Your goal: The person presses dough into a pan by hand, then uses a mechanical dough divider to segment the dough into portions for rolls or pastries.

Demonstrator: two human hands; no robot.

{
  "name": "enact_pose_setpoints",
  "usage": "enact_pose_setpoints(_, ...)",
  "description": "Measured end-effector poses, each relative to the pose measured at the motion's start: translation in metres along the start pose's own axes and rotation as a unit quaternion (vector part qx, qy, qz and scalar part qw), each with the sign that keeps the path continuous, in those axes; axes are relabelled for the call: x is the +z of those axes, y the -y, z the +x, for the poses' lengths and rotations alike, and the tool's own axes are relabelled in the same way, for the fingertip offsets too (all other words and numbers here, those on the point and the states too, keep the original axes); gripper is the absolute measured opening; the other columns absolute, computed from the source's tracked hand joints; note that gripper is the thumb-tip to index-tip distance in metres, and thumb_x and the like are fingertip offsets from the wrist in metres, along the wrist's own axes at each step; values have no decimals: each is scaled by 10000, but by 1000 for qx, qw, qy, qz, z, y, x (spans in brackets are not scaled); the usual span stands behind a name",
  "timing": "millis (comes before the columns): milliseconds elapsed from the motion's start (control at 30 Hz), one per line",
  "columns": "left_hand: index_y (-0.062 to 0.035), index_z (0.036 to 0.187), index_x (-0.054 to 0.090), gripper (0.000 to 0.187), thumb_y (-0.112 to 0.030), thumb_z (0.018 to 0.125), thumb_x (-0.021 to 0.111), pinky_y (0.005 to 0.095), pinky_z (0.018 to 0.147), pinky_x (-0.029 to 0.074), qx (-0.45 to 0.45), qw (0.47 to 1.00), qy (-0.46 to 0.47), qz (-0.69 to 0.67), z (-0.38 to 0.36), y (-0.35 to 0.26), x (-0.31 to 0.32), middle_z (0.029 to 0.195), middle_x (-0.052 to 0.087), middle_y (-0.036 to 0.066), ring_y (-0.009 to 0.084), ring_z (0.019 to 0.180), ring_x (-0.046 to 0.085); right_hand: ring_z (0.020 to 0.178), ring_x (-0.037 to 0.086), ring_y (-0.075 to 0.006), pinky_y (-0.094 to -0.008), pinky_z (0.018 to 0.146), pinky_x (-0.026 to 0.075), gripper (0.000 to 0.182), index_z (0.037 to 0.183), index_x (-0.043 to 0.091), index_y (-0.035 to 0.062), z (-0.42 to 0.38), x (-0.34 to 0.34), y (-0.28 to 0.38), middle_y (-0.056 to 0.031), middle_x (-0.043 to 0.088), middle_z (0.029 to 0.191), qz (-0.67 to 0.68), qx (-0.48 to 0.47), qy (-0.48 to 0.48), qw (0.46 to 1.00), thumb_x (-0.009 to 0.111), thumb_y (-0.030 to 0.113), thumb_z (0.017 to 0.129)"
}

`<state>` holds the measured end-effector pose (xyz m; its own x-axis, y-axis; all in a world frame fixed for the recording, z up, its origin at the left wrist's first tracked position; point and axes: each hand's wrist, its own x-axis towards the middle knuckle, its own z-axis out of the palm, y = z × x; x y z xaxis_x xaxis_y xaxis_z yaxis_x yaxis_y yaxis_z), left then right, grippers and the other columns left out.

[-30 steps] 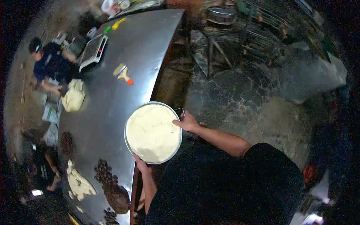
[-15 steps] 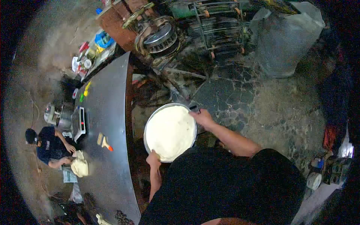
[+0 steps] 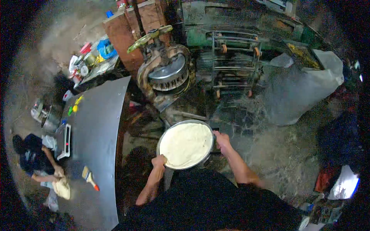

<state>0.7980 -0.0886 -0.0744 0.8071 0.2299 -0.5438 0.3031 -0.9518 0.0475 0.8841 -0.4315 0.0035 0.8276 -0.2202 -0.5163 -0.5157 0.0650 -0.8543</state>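
A round metal pan (image 3: pixel 211 153) filled with a flat layer of pale dough (image 3: pixel 186 144) is held in front of my body, above the floor. My left hand (image 3: pixel 158 161) grips its rim at the lower left, thumb at the dough's edge. At the right side of the pan, my right hand (image 3: pixel 222 140) is closed round the rim; part of its fingers is hidden. Beyond the pan stands a machine (image 3: pixel 166 73) with a round metal head and a greenish handle.
A metal table (image 3: pixel 98 127) on the left bears a brush (image 3: pixel 90 178) and a scale (image 3: pixel 64 141). Across it a co-worker (image 3: pixel 34 158) handles dough (image 3: pixel 62 188). A wheeled rack (image 3: pixel 236 69) and a plastic-covered object (image 3: pixel 296 94) stand ahead and right.
The view has turned, and the machine and rack appear nearer and lower in it. The pan, still in both hands, sits further right in view; the table has shifted left.
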Motion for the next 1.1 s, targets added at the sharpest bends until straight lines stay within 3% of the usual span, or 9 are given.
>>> enact_pose_setpoints(300, -126, 924, 658, 147, -188, 801, 604, 377, 681, 550, 65, 993, -56, -82, 272, -18, -103, 962, 687, 93, 261, 886, 681, 387, 401, -134, -306, 345, 284, 318, 698, 561, 66, 172, 85, 108, -14, 469, 523, -9, 9, -54, 998, 601, 338, 860)
enact_pose_setpoints(367, -108, 946, 655, 173, -213, 813, 625, 374, 675, 539, -87, 821, 14, -564, 278, -35, -165, 958, 682, 114, 262, 839, 675, 373, 388, -135, -310, 339, 262, 336, 715, 558, 51, 203, 107, 128, -12, 453, 511, -36, -41, -92, 994, 570, 338, 890)
enact_pose_setpoints(467, -81, 981, 652, 226, -250, 830, 658, 369, 666, 522, -125, 668, -1, -734, 277, -58, -235, 954, 676, 144, 263, 768, 666, 365, 380, -132, -313, 336, 270, 343, 726, 559, 55, 233, 152, 155, -15, 438, 503, 62, 9, -138, 988, 562, 355, 892)
enact_pose_setpoints(600, -12, 1076, 626, 305, -232, 865, 640, 349, 810, 484, 72, 755, -454, -467, 254, -71, -331, 1009, 642, 129, 248, 960, 606, 394, 387, -145, -309, 354, 322, 301, 824, 538, 64, 287, 215, 143, -15, 423, 545, 130, 127, -87, 980, 558, 357, 889)
enact_pose_setpoints(733, -11, 926, 638, 177, -165, 838, 626, 375, 858, 461, 180, 608, -737, -234, 207, -64, -507, 938, 624, 150, 307, 957, 580, 573, 542, -230, -396, 500, 473, 335, 1021, 502, 74, 313, 249, 138, -79, 497, 710, 45, 178, 134, 974, 533, 381, 892)
enact_pose_setpoints(800, -21, 900, 657, 406, -413, 797, 662, 419, 830, 480, 142, 685, -708, -96, 196, -70, -568, 946, 644, 183, 347, 927, 606, 669, 624, -262, -423, 586, 550, 382, 1118, 510, 39, 326, 257, 133, -103, 560, 755, 18, 161, 244, 956, 535, 349, 895)
enact_pose_setpoints(867, -4, 941, 667, 742, -701, 690, 630, 459, 827, 484, 60, 934, -350, -48, 197, -81, -610, 968, 659, 216, 359, 927, 630, 741, 647, -262, -406, 595, 568, 421, 1148, 510, -17, 352, 260, 139, -135, 623, 846, -173, 187, 350, 901, 528, 325, 904)
enact_pose_setpoints(1000, -17, 836, 700, 654, -610, 570, 775, 413, 655, 537, 75, 943, -325, -3, 308, -103, -605, 785, 674, 188, 293, 716, 671, 597, 659, -236, -341, 458, 532, 272, 1004, 601, 9, 432, 185, 152, -144, 667, 790, -309, -94, 529, 785, 553, 229, 851)
enact_pose_setpoints(1100, -3, 762, 700, 463, -447, 658, 778, 416, 662, 527, -44, 943, -328, 25, 303, -133, -625, 796, 677, 205, 316, 716, 672, 521, 600, -132, -277, 426, 458, 183, 929, 654, 25, 418, 190, 298, -64, 640, 668, -299, -124, 417, 849, 578, 168, 844)
